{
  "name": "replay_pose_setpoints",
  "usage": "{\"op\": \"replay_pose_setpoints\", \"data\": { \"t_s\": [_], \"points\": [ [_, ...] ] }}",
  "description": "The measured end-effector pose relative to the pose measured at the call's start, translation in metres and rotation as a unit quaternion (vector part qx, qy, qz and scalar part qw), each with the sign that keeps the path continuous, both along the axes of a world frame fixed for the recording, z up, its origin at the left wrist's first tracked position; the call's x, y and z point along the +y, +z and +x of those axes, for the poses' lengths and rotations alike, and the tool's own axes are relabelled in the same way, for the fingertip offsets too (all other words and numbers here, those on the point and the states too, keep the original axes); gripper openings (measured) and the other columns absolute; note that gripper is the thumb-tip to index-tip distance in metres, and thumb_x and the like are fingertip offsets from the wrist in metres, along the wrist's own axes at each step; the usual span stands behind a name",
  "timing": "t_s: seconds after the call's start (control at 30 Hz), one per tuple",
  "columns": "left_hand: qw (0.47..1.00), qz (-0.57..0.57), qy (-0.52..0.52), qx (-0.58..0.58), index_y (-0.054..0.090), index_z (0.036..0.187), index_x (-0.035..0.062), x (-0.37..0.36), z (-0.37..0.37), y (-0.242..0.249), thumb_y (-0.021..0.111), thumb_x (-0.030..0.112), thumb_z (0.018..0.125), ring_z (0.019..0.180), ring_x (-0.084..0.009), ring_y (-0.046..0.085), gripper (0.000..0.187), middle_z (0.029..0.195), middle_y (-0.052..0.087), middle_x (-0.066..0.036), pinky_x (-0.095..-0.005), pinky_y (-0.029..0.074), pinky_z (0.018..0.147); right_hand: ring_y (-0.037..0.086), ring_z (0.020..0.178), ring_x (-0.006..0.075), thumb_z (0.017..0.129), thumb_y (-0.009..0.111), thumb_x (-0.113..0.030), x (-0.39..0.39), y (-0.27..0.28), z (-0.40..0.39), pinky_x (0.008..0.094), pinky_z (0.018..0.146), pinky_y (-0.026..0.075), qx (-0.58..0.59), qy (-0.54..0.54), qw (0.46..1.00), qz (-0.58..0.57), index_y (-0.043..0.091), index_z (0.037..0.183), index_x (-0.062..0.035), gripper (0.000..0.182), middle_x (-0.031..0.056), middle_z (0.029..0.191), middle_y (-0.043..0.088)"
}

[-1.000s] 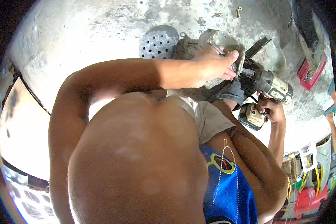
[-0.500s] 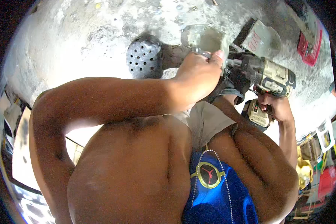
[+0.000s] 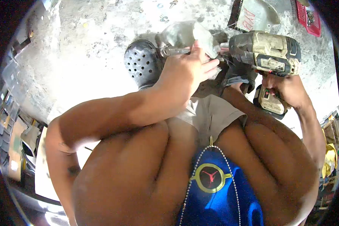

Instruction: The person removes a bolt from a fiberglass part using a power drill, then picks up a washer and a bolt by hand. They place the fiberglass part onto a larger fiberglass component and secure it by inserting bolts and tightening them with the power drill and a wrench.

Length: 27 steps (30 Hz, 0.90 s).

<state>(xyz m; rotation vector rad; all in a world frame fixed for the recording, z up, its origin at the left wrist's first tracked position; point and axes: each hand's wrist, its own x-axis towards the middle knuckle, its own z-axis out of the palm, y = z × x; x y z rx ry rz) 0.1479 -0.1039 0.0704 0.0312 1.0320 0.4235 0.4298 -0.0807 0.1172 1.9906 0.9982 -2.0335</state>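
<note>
Head view: gripping a cream-and-black cordless driver [image 3: 275,47] in the right hand [image 3: 290,90], socket [image 3: 224,47] at a pale metal bracket [image 3: 203,37] over the grey floor [image 3: 105,41]; clasping a silver wrench [image 3: 177,51] in the left hand [image 3: 182,71], apparently against turning.

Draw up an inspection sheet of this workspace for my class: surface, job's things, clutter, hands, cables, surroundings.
Surface: stained grey floor.
Job's things: pale metal part; power driver, nose toward it, contact unclear.
Clutter: small hardware, red basket, red-lettered piece.
Hands: left hand grips a metal tool against the part; right hand holds the driver.
Cables: nothing seen at the driver.
Surroundings: perforated clog nearby; blurred items along the edges.
</note>
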Motion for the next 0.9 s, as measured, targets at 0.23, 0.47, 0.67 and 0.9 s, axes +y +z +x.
{"op": "replay_pose_setpoints", "data": {
  "t_s": [0.23,0.47,0.67,0.9],
  "points": [
    [0.994,0.089,-0.06,-0.027,0.019,0.143,-0.0145,0.009,0.004,-0.005,0.039,0.054,0.101,0.142,-0.0421,0.031,0.083,0.15,0.028,-0.035,-0.0506,0.026,0.118,0.054,0.063,0.0086,0.075,0.062,-0.003,0.009,-0.002,-0.004,0.0284,0.057,0.046,-0.022,0.0,1.0,0.014,0.066,0.088,-0.0022,0.013,0.0006,0.071,0.062],
    [0.995,0.086,-0.048,-0.014,0.042,0.123,-0.0077,0.015,0.008,-0.001,0.044,0.047,0.102,0.139,-0.0414,0.036,0.059,0.144,0.038,-0.033,-0.05,0.029,0.117,0.053,0.059,0.0088,0.074,0.062,-0.003,0.013,0.001,-0.003,0.0284,0.055,0.046,-0.034,0.016,0.999,0.032,0.064,0.085,0.0,0.012,0.0012,0.069,0.062],
    [1.0,0.001,-0.012,0.002,0.046,0.111,-0.0037,0.02,0.008,0.006,0.047,0.041,0.102,0.135,-0.0415,0.042,0.046,0.132,0.046,-0.029,-0.0507,0.033,0.115,0.054,0.057,0.0097,0.075,0.061,-0.006,0.014,-0.012,0.008,0.0292,0.053,0.046,-0.03,0.059,0.998,0.017,0.063,0.08,0.0003,0.008,0.0036,0.066,0.06],
    [1.0,0.003,-0.015,0.005,0.048,0.103,-0.0011,0.021,0.003,0.004,0.051,0.037,0.102,0.131,-0.0419,0.048,0.039,0.12,0.052,-0.025,-0.0517,0.037,0.113,0.056,0.065,0.0118,0.077,0.062,-0.005,0.004,-0.008,-0.001,0.0306,0.06,0.048,-0.021,0.109,0.975,0.193,0.065,0.104,-0.0017,0.028,0.0044,0.077,0.064]
  ]
}}
